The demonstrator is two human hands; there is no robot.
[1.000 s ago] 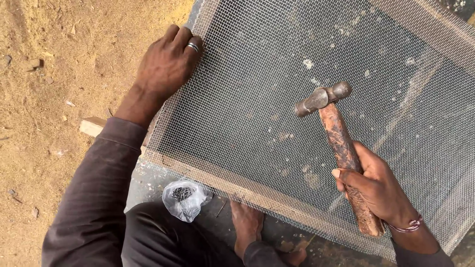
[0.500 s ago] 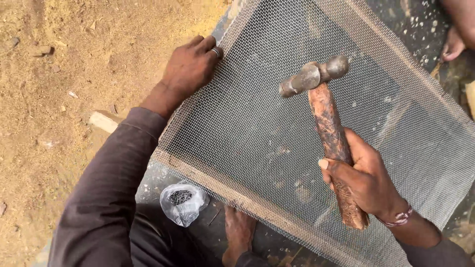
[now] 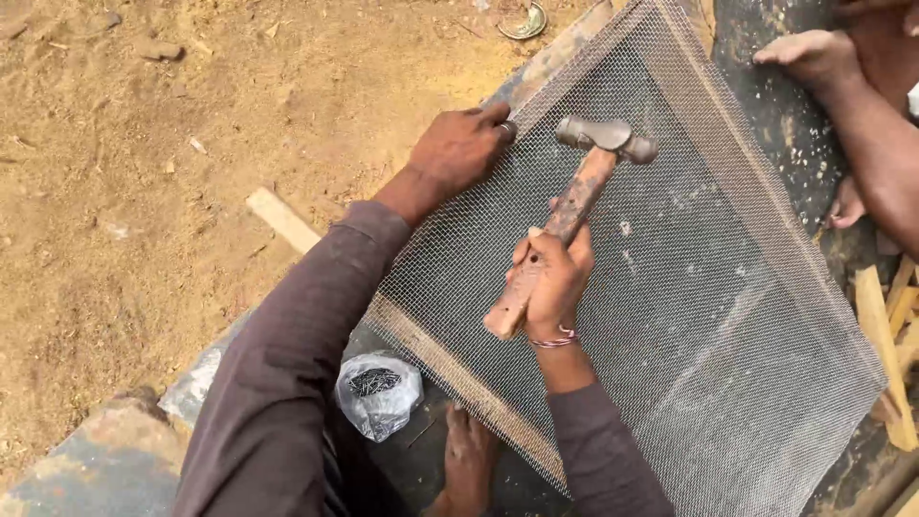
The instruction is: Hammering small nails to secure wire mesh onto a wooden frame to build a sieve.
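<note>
My left hand [image 3: 461, 146] presses flat on the left edge of a wooden frame covered with wire mesh [image 3: 670, 287], a ring on one finger. My right hand [image 3: 552, 278] grips the rusty wooden handle of a hammer [image 3: 574, 206], low on the shaft. The metal hammer head [image 3: 606, 137] hovers over the mesh just right of my left fingers. A wooden strip [image 3: 436, 359] runs along the frame's near edge.
A clear plastic bag of small dark nails [image 3: 377, 393] lies by my knee. My bare foot [image 3: 469, 460] rests under the frame's near edge. Another person's feet and leg [image 3: 842, 86] are at the top right. Wood offcuts [image 3: 885, 345] lie at right; sandy ground at left.
The hammer has swung left, its head now close to my left hand. My right hand moved left with it. The view has shifted, showing more of the frame.
</note>
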